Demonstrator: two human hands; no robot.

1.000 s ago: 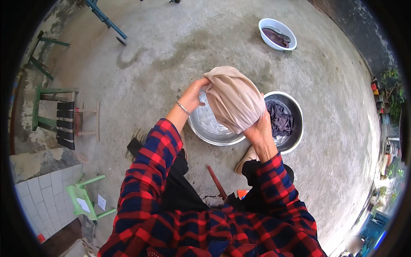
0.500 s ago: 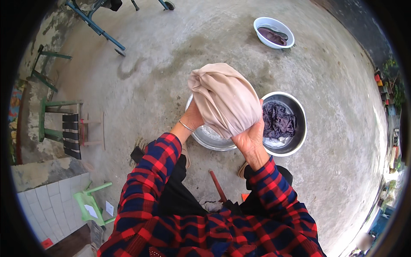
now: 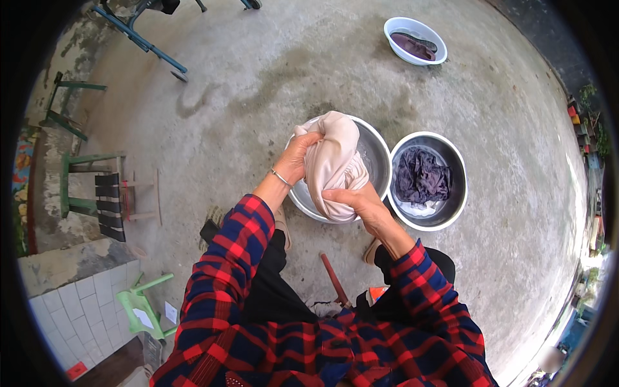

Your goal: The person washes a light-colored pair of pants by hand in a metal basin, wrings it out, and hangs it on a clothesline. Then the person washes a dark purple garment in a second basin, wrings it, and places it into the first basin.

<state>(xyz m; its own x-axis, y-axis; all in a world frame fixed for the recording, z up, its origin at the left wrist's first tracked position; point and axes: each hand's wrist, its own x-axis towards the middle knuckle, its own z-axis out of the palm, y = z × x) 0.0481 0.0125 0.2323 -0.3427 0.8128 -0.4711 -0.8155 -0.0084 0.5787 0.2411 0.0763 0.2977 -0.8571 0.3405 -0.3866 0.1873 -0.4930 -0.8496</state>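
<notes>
A bunched, twisted beige cloth (image 3: 335, 151) hangs between my hands above a metal basin (image 3: 377, 151). My left hand (image 3: 298, 157), with a bracelet at the wrist, is closed round the cloth's upper left part. Lower down on the right, my right hand (image 3: 361, 205) grips it with the thumb lying across the folds. The cloth hides much of the basin's inside. Touching this basin on the right is a second metal basin (image 3: 460, 193), in which a crumpled dark purple cloth (image 3: 422, 175) lies with a whitish patch below it.
Farther off at the upper right stands a pale blue basin (image 3: 390, 29) with dark cloth inside. Wooden chairs (image 3: 97, 164) and a green plastic stool (image 3: 138, 306) are at the left. A red stick (image 3: 332, 274) lies between my legs. A blue metal frame (image 3: 138, 40) stands at the upper left.
The beige cloth has come down closer to the basin and gone from a smooth rounded bundle to a narrower twisted one. My right hand has shifted left and turned over its lower end.
</notes>
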